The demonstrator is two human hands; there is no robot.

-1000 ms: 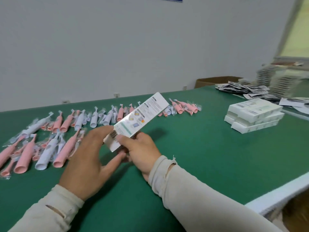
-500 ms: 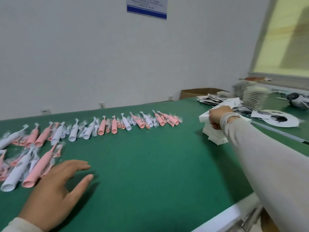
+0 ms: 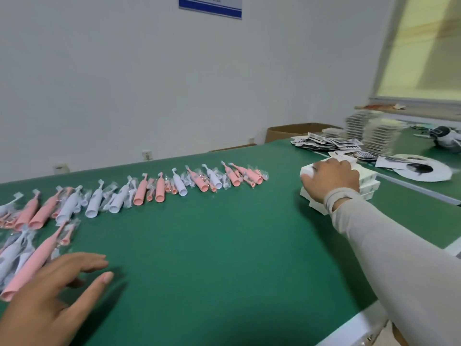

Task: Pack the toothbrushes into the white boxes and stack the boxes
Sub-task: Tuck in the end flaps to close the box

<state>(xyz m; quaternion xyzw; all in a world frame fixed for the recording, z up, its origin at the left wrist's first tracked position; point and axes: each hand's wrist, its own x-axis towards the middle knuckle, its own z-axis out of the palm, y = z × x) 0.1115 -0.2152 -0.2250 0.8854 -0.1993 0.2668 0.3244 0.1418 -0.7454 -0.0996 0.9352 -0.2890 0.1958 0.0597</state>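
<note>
Packing workshop, assembly-line style bench.
Long green work table (image 3: 224, 245), rows of bagged toothbrushes (image 3: 159, 188), stacked white boxes (image 3: 366, 183), leaflet piles (image 3: 321, 143), cardboard carton (image 3: 287, 132).

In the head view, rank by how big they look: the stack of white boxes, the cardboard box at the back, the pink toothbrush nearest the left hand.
1. Stack of white boxes
2. Cardboard box, partly hidden
3. Pink toothbrush, long only through nearness
</note>
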